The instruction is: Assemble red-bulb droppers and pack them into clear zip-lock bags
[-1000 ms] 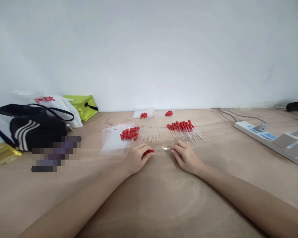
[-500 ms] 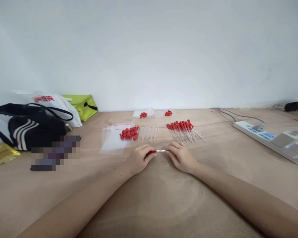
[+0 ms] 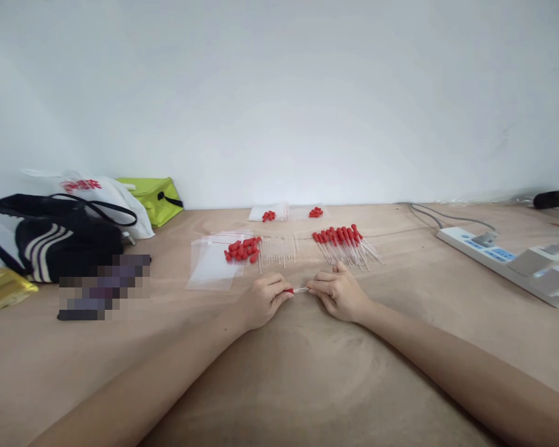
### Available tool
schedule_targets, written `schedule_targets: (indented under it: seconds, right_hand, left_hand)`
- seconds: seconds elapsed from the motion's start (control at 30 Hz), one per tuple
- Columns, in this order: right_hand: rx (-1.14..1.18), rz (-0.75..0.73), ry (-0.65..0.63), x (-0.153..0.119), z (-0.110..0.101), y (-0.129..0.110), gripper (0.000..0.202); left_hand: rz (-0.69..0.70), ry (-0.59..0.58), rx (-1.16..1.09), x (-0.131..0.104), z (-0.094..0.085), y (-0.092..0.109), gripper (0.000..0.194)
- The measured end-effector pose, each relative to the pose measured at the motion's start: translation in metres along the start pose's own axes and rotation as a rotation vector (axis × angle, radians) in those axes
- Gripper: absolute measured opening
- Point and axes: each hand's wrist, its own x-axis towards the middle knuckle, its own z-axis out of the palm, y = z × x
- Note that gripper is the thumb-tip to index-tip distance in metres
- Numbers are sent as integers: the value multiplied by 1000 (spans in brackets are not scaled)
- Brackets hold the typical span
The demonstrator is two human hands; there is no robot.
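My left hand (image 3: 266,301) is closed around a red rubber bulb (image 3: 290,290), most of which the fingers hide. Between the hands runs a thin clear dropper tube (image 3: 300,290), its left end meeting the bulb. The fingers of my right hand (image 3: 338,293) pinch the tube's other end. Beyond the left hand lies a pile of loose red bulbs (image 3: 242,250), partly on a clear plastic bag (image 3: 210,268). Beside it is a row of bare clear tubes (image 3: 278,250). Past my right hand lie several droppers (image 3: 342,239) with red bulbs fitted on their tubes.
Further back, two small groups of red bulbs (image 3: 269,216) rest on clear bags near the wall. At left are a black bag (image 3: 69,239), a white bag, a lime-green box (image 3: 153,198) and a blurred dark item. A power strip (image 3: 484,254) with plugs stands at right.
The left fingers cover more of the red bulb than before. The tube now slants slightly, a little lower, and my right fingers have shifted slightly to the left.
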Motion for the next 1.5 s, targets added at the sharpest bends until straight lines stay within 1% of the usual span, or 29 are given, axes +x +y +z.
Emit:
schedule_targets:
  seconds: [0.13, 0.27, 0.53, 0.87, 1.03, 1.13, 1.2, 1.23, 1.27, 1.3, 1.33, 1.4, 1.47, 1.5]
  right_hand:
    - [-82, -28, 9, 1, 0, -2, 24]
    - [-104, -39, 14, 1, 1, -3, 23]
    - [3, -1, 28, 0, 3, -8, 23]
    - [19, -3, 31, 6, 8, -17, 23]
    - [-24, 4, 19, 9, 4, -19, 23]
    - [-133, -21, 30, 10, 0, -19, 21]
    - [-207, -28, 30, 11, -3, -14, 20]
    - [-228, -3, 38, 12, -4, -10, 21]
    - [-239, 55, 60, 12, -6, -4, 21]
    - [-241, 146, 101, 13, -7, 4, 22]
    - [-237, 267, 153, 13, -9, 13, 23]
    - [-221, 551, 264, 16, -11, 33, 25]
    - [-196, 785, 303, 21, -13, 53, 27]
    - [-191, 866, 306, 24, -13, 61, 27]
  left_hand:
    - [9, 6, 16, 0, 1, 0, 19]
    - [17, 2, 40, 1, 0, 2, 19]
    - [66, -7, 49, 1, -1, 3, 20]
    - [101, 12, 85, 3, -2, 7, 23]
    - [69, -9, 75, 4, -3, 6, 22]
    - [28, 1, 35, 4, -4, 3, 17]
    - [-34, 29, 22, 2, -5, 0, 14]
    - [-80, 49, 28, 2, -5, -2, 19]
    - [-133, 70, 40, 1, -5, -4, 25]
    - [-184, 86, 55, 1, -5, -5, 31]
    - [-226, 92, 66, 1, -5, -7, 35]
    - [-269, 72, 72, 1, -5, -8, 34]
    - [-274, 39, 69, 1, -4, -9, 30]
    - [-272, 29, 69, 1, -4, -8, 28]
